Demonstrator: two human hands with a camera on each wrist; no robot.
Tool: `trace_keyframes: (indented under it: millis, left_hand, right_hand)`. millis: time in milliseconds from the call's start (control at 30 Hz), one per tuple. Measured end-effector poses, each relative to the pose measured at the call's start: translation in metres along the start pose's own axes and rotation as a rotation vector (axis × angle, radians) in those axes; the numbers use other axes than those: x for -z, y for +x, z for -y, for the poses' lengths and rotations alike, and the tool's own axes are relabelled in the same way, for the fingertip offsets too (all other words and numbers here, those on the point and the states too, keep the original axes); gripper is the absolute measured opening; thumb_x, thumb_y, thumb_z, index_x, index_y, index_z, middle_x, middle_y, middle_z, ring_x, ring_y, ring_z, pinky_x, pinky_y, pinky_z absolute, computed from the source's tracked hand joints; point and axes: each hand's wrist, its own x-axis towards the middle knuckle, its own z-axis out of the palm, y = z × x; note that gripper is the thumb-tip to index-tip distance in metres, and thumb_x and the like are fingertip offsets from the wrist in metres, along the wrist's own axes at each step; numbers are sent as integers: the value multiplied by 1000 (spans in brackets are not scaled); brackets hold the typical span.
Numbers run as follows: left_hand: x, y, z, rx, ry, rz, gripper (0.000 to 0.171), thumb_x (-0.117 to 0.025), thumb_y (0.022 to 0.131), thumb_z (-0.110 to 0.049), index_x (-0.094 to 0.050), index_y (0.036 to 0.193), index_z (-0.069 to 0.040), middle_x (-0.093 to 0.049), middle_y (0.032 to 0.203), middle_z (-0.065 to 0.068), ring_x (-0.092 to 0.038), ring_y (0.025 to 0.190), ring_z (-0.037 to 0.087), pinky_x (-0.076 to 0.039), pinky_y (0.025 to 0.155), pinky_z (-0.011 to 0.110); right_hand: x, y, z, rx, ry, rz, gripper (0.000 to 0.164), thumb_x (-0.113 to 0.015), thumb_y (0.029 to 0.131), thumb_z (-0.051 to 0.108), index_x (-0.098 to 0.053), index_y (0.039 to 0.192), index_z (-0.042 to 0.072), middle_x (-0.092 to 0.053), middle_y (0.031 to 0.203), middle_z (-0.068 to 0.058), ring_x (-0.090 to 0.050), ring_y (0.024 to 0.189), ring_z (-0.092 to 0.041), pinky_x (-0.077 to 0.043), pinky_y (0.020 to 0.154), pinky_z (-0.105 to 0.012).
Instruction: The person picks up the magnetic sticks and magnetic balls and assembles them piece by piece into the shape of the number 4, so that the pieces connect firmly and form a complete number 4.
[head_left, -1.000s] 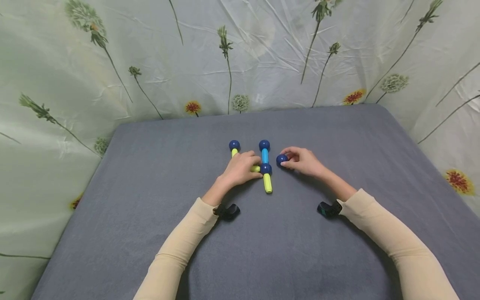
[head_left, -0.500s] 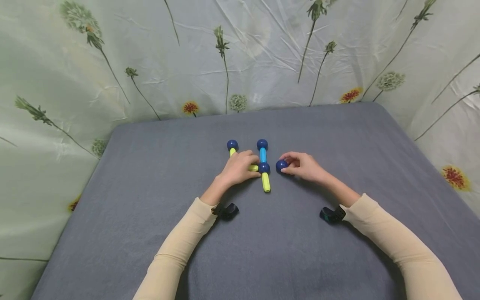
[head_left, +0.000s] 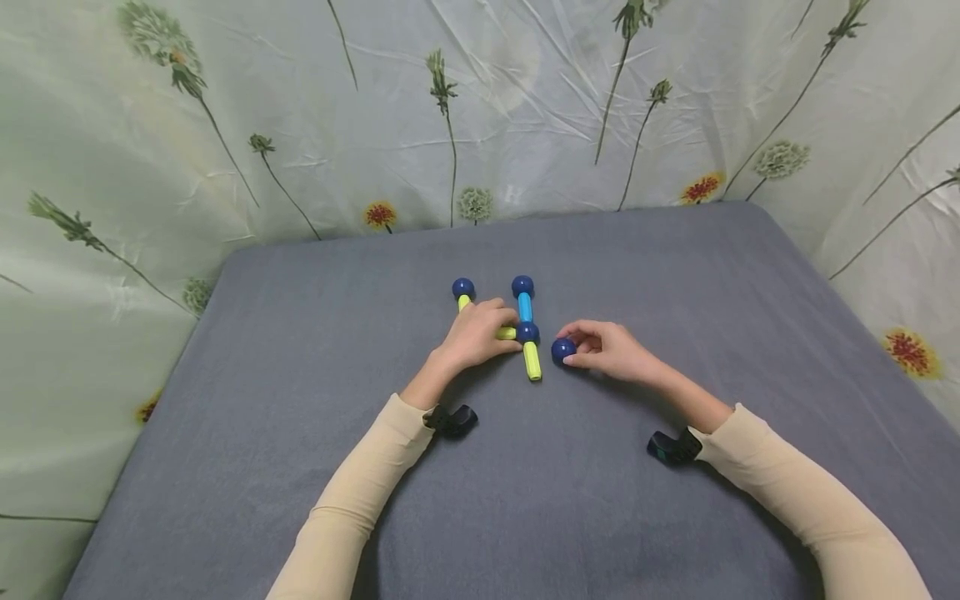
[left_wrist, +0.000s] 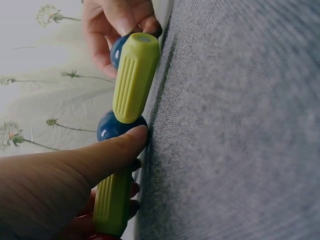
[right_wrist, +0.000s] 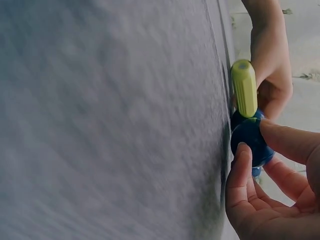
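Observation:
My left hand (head_left: 480, 335) grips a yellow-green ribbed rod (left_wrist: 112, 200) of a magnetic ball-and-rod piece, its thumb on the blue joint ball (left_wrist: 111, 126). From that ball (head_left: 528, 332), a light-blue rod (head_left: 525, 307) runs back to another blue ball (head_left: 522, 286). A second yellow-green rod (head_left: 532, 362) points forward from it, its end bare with a small grey disc. To the left, a blue ball (head_left: 462, 288) tops a rod partly hidden by the left hand. My right hand (head_left: 611, 352) pinches a loose blue ball (head_left: 563, 351) between thumb and fingers, just right of the forward rod and apart from it.
Grey cloth covers the table (head_left: 300, 333). Behind it hangs a pale curtain (head_left: 540, 108) printed with flowers. A black wrist camera (head_left: 452, 422) sits on the left wrist and another black camera (head_left: 675, 447) on the right.
My right hand has drawn the loose blue ball toward me, from beside the light-blue rod to beside the forward yellow-green rod. The left hand keeps its grip in nearly the same place.

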Motion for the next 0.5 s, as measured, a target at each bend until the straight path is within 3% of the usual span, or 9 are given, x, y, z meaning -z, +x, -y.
trace_keyframes:
  millis: [500]
  left_hand:
    - [-1, 4, 0, 15, 8, -6, 32, -72, 79, -40, -69, 100, -16, -61, 89, 0, -46, 72, 11, -30, 61, 24]
  right_hand:
    - [-12, -15, 9, 9, 35, 59, 34, -65, 86, 11, -58, 119, 6, -62, 92, -9, -53, 73, -13, -43, 61, -20]
